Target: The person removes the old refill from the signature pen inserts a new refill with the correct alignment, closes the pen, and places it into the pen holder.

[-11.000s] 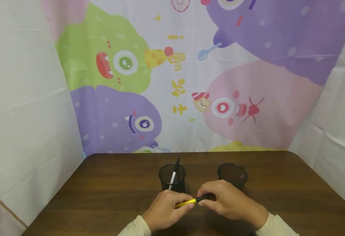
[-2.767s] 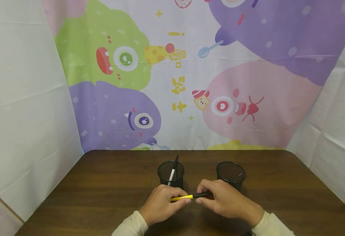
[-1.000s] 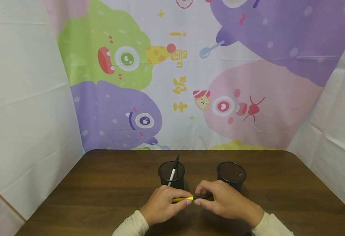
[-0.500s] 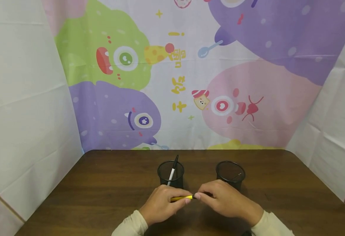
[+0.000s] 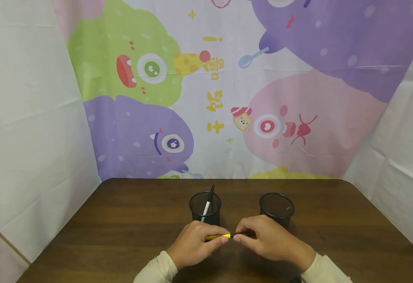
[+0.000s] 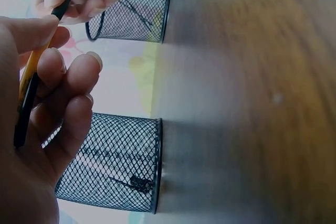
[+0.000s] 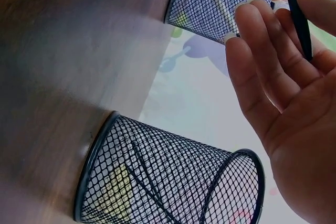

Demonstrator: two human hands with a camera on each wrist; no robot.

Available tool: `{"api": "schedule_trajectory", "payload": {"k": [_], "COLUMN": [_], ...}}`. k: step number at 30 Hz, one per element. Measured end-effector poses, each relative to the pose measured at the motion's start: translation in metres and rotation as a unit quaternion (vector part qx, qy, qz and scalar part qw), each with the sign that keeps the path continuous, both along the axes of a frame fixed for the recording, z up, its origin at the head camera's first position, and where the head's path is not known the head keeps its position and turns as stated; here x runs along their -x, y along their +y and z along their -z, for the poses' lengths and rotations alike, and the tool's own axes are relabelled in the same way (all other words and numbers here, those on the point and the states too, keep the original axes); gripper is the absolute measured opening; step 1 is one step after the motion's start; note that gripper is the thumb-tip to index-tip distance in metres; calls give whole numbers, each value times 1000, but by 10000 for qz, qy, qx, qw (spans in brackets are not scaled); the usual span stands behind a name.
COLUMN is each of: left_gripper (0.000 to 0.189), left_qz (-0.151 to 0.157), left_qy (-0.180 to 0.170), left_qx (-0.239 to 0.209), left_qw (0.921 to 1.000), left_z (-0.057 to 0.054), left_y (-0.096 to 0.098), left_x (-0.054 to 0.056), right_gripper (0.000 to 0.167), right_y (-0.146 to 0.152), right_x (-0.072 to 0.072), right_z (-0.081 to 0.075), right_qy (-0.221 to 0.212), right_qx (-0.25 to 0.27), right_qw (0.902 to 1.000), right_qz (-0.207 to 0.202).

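Note:
A yellow pen [image 5: 218, 237] with a black end lies nearly level between both hands in the head view. My left hand [image 5: 196, 243] pinches its yellow barrel between thumb and index finger; in the left wrist view the barrel's dark rear end [image 6: 23, 121] lies along the palm. Thumb and fingers of my right hand [image 5: 271, 239] pinch the black end [image 7: 299, 24], close to where it meets the yellow. Only a short bit of black shows between the two hands. The right hand's other fingers are loosely bent, seen in the right wrist view.
Behind the left hand stands a black mesh pen cup [image 5: 212, 218] with a white pen [image 5: 205, 210], black at its top, leaning in it. Another mesh cup [image 5: 280, 221], behind the right hand, has thin dark sticks inside. The brown table [image 5: 139, 204] ends at a cartoon-printed cloth [image 5: 206, 157].
A second ago more black showed between the hands; since then my right fingertips have shifted left along the black end towards the yellow barrel. The left hand keeps its grip; both cups stay put.

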State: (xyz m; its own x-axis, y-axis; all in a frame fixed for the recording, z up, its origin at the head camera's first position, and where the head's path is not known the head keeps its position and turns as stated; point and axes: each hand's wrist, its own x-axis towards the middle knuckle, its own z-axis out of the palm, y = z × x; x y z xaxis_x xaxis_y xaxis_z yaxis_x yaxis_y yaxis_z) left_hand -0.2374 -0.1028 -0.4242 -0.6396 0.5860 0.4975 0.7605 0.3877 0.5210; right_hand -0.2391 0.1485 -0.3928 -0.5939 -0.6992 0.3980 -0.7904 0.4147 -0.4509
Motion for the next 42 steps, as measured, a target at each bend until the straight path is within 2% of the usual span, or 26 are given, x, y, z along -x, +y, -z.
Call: {"api": "schedule_trajectory", "payload": {"k": [9, 17, 22, 26, 36, 42], "left_gripper": [22, 20, 19, 19, 21, 18], "left_qz": [4, -47, -57, -47, -85, -136], "left_qy": [-77, 72, 177, 268, 252, 227], "left_qx": [-10, -19, -58, -58, 43, 51], "left_qw": [10000, 10000, 9998, 9996, 9996, 9996], "left_z": [0, -1, 0, 0, -2, -1], "left_y": [0, -1, 0, 1, 3, 2], "left_x": [0, 0, 0, 1, -1, -1], "right_gripper": [7, 13, 23, 30, 25, 10], "right_y": [1, 0, 5, 6, 4, 2], "right_x": [1, 2, 2, 3, 3, 3], "right_z": [0, 2, 0, -2, -1, 1], "right_qy": [-131, -116, -395, -695, -241, 30], "right_qx": [49, 5, -179, -218, -254, -145], "right_qw": [9999, 9999, 9986, 9972, 9994, 9999], "right_qz": [-2, 49, 298, 148, -55, 33]}}
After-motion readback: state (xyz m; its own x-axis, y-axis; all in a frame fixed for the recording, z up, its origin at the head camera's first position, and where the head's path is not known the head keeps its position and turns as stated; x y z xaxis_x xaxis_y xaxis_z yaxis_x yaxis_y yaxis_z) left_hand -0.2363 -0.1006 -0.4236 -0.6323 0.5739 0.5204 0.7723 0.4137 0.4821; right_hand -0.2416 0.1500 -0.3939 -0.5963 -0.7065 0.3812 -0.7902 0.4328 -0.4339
